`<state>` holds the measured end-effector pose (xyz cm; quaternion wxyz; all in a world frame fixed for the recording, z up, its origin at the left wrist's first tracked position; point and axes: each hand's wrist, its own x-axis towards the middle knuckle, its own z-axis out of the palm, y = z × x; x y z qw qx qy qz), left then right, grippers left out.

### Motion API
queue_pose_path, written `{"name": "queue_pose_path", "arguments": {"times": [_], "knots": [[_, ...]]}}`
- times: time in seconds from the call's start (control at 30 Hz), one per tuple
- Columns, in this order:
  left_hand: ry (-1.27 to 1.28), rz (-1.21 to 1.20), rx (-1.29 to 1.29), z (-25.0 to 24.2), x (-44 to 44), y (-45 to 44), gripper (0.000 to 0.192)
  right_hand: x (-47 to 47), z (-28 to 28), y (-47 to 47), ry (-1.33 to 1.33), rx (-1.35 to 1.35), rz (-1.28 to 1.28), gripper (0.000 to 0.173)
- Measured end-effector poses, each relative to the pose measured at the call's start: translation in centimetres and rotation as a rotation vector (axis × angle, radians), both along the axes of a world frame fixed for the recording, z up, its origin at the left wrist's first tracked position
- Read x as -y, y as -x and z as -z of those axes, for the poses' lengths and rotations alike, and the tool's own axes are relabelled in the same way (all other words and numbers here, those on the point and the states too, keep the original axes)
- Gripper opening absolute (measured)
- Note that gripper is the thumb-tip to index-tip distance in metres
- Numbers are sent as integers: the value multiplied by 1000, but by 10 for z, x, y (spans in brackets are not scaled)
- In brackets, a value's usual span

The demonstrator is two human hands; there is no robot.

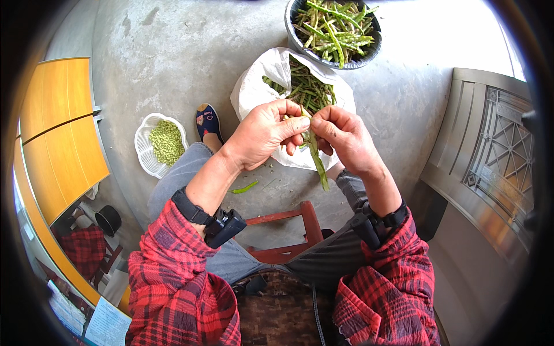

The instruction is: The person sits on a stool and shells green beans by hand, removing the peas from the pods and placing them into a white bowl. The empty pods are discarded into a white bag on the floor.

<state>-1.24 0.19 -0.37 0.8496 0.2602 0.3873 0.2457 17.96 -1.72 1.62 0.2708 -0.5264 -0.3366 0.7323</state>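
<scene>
My left hand [270, 134] and my right hand [344, 136] meet over a white sack, both pinching one green bean pod [317, 160] near its upper end. The pod hangs down between them, flattened along its length. Under my hands the white sack [255, 86] gapes, with many green and brownish pods inside. Beyond it stands a dark round tub [298, 43] heaped with long bean pods [337, 32]. To the left, a white plastic basket [143, 145] holds a pile of shelled green beans [166, 142].
A single green pod [245, 187] lies on the concrete floor [151, 65] among small scraps. A red wooden stool frame [310, 222] is between my legs. Yellow cabinet doors [65, 151] stand at the left, and a metal door with a grille [476, 142] at the right.
</scene>
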Motion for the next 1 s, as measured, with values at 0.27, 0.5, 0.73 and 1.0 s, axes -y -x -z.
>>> {"name": "queue_pose_path", "arguments": {"times": [0.27, 0.5, 0.73, 1.0], "knots": [[46, -19, -13, 1, 0, 0, 11, 3, 4, 8, -150, 270, -1, 16], [-3, -19, -126, 6, 1, -1, 15, 2, 4, 11, -282, 444, -93, 16], [63, -184, -136, 8, -3, 2, 16, -8, 11, 0, -168, 403, 3, 19], [105, -297, -82, 8, -5, 8, 16, -59, 1, -48, -263, -55, 604, 16]]}}
